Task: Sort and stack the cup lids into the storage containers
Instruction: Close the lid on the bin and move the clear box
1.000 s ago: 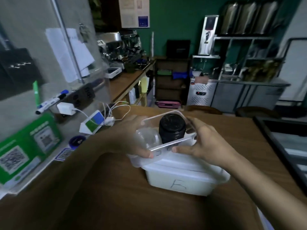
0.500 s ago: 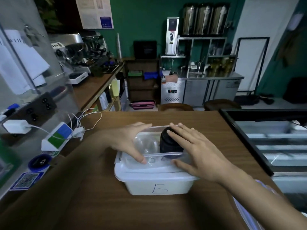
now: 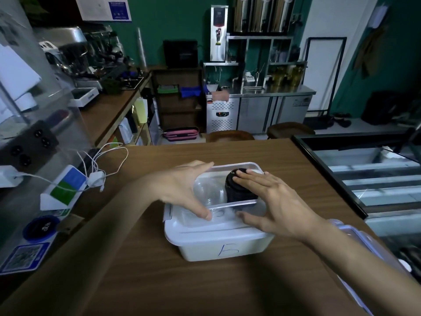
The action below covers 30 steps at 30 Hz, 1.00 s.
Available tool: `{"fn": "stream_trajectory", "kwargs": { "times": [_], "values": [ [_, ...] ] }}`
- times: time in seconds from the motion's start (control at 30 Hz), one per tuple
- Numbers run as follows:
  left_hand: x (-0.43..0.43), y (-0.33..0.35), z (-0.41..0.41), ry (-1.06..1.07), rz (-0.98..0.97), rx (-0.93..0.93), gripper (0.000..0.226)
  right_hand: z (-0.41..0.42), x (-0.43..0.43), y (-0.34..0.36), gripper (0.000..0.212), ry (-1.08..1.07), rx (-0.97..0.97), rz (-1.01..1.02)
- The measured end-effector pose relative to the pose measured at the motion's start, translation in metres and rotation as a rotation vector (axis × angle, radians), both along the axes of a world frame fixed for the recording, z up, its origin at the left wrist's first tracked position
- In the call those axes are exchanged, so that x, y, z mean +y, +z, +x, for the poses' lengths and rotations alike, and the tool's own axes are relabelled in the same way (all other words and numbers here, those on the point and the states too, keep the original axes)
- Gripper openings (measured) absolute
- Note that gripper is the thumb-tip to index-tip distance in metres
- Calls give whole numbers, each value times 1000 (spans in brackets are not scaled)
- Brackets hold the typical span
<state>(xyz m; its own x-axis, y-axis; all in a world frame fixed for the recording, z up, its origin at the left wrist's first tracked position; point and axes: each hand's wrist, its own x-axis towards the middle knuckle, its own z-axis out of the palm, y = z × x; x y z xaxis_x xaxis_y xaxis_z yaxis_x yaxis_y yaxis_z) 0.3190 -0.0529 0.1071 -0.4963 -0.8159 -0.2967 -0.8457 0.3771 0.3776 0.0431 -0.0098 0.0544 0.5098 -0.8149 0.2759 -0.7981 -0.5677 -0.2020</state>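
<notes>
Nearest, a loose tub lid (image 3: pixel 350 236) at the right edge is cut off by the frame and partly hidden behind the right forearm. On the wooden table (image 3: pixel 159 281), a white bin (image 3: pixel 218 242) marked B carries a clear tub (image 3: pixel 237 166). The left hand (image 3: pixel 182 188) clasps the tub's left end, thumb on the near rim, while the right hand (image 3: pixel 278 206) lies flat-fingered on the black lid stack (image 3: pixel 237 192) inside; the clear lids (image 3: pixel 208 192) beside the stack are too faint to count. Beyond are a steel counter (image 3: pixel 273 106) and a green wall (image 3: pixel 170 23).

Black lid stack (image 3: pixel 239 190), clear lids (image 3: pixel 208 193) — tray (image 3: pixel 237 165) atop white bin (image 3: pixel 218 246).
</notes>
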Motion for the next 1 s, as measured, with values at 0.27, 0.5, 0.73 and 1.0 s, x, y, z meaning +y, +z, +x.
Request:
{"fn": "stream_trajectory", "kwargs": {
  "times": [0.27,0.5,0.73,1.0],
  "values": [
    [16,22,-14,-36,-104,-28,139,-13,6,18,102,18,113,33],
    [41,35,-85,-122,-354,130,114,-83,33,29,102,-29,39,6],
    [60,-6,-208,-275,-333,231,73,-198,79,-20,93,-200,-27,105],
    [52,-102,-299,-420,-187,100,51,-275,108,-85,93,-271,13,257]
  ]
}}
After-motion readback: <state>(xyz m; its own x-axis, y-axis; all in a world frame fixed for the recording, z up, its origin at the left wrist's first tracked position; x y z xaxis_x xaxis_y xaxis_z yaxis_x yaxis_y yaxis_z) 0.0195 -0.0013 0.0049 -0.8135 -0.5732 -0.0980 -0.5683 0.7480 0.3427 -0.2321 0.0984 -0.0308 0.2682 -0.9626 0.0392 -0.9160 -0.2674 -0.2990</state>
